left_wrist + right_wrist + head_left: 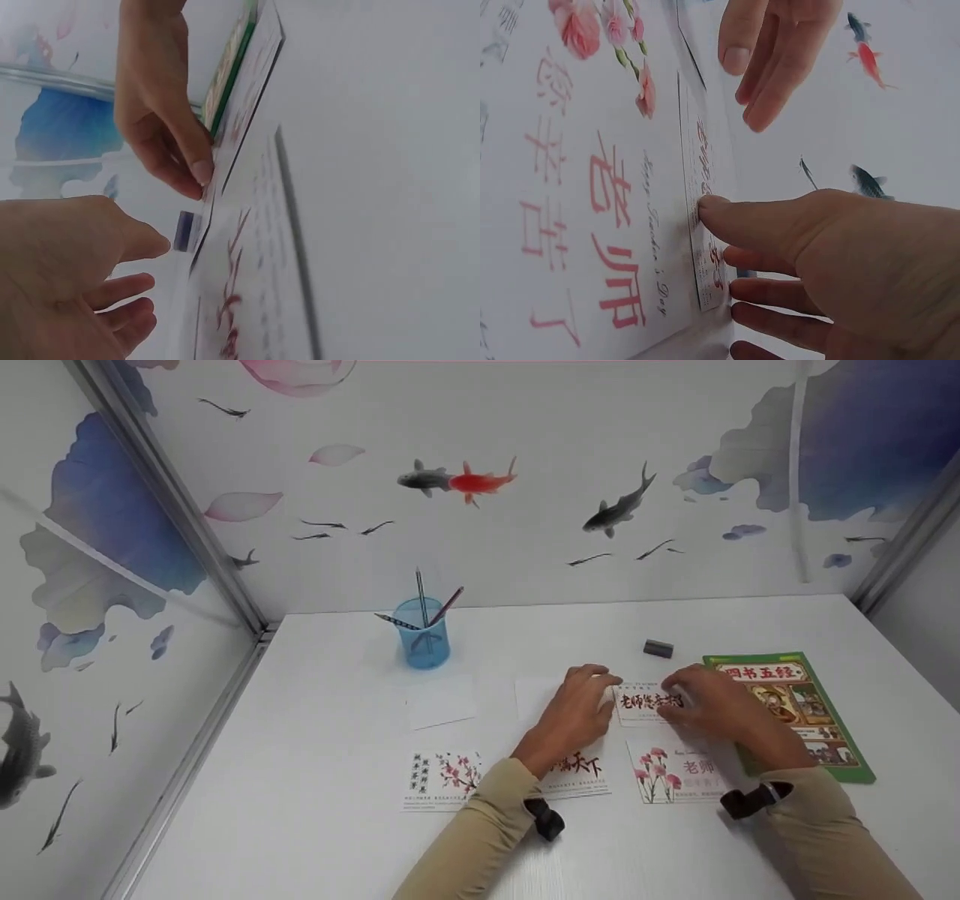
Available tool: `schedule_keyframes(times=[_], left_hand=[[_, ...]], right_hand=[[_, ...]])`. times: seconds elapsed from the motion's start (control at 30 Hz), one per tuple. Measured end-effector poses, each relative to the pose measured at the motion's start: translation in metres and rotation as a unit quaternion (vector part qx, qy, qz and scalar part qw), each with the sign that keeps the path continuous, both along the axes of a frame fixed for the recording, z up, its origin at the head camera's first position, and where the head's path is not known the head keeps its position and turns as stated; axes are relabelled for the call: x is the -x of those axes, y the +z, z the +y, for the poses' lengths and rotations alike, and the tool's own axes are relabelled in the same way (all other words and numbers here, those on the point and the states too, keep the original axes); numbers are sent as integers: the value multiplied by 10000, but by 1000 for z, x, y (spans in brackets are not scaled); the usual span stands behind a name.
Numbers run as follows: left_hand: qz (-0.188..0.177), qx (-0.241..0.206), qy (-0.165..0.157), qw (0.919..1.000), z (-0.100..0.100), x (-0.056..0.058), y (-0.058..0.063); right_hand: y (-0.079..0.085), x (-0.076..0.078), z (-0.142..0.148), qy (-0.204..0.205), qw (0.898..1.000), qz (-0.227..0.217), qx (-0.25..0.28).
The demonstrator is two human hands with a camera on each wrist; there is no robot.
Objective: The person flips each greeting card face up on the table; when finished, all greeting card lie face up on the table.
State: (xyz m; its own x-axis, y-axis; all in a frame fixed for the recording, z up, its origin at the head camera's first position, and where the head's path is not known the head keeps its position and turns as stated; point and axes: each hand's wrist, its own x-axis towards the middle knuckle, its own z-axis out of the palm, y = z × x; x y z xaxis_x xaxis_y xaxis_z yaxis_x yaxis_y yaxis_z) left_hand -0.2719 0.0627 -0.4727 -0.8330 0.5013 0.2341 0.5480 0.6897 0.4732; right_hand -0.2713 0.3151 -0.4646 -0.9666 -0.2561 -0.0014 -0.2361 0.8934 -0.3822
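A small greeting card with dark red Chinese writing point(636, 703) lies flat between both hands. My right hand point(712, 701) rests at its right end, thumb and fingertips touching it, fingers spread in the right wrist view. My left hand point(576, 705) hovers by its left end, fingers apart and holding nothing in the left wrist view. Below lies a carnation card point(675, 784) with pink lettering. Beside it, a card with brush writing point(585, 780) is partly hidden by the left forearm. A plum-blossom card point(442, 780) lies further left.
Two pale cards, one at the left point(442, 711) and one near the left hand point(531, 697), lie in the back row. A green-edged book point(832, 705) sits under the right forearm. A dark eraser point(658, 649) and a blue pencil cup point(425, 649) stand behind.
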Motion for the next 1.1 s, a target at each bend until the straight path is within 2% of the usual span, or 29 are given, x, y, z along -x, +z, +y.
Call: schedule_keyframes(times=[0.2, 0.33, 0.47, 0.57, 0.67, 0.9, 1.0, 1.1], left_hand=[[-300, -483, 298, 9979, -59, 4, 3], [-543, -494, 457, 9963, -95, 11, 2], [-885, -389, 282, 9949, -118, 16, 2], [-1199, -247, 180, 9923, -126, 18, 1], [-1342, -53, 85, 9909, -130, 18, -1], [-1212, 147, -97, 9925, -133, 19, -6], [-1214, 129, -44, 9925, -132, 19, -7], [-1326, 111, 272, 9907, -129, 18, -7]], right_hand=[[1, -4, -19, 7, 9987, 258, 434], [-2, -1, -42, 441, 9953, 176, 849], [-4, 6, -69, 910, 9919, 93, 885], [-6, 14, -88, 1057, 9908, -125, 836], [-9, 21, -101, 1105, 9905, -386, 723], [-15, 26, -108, 1208, 9916, -266, 386], [-12, 25, -108, 1049, 9930, -339, 429], [-6, 21, -108, 770, 9949, -432, 483]])
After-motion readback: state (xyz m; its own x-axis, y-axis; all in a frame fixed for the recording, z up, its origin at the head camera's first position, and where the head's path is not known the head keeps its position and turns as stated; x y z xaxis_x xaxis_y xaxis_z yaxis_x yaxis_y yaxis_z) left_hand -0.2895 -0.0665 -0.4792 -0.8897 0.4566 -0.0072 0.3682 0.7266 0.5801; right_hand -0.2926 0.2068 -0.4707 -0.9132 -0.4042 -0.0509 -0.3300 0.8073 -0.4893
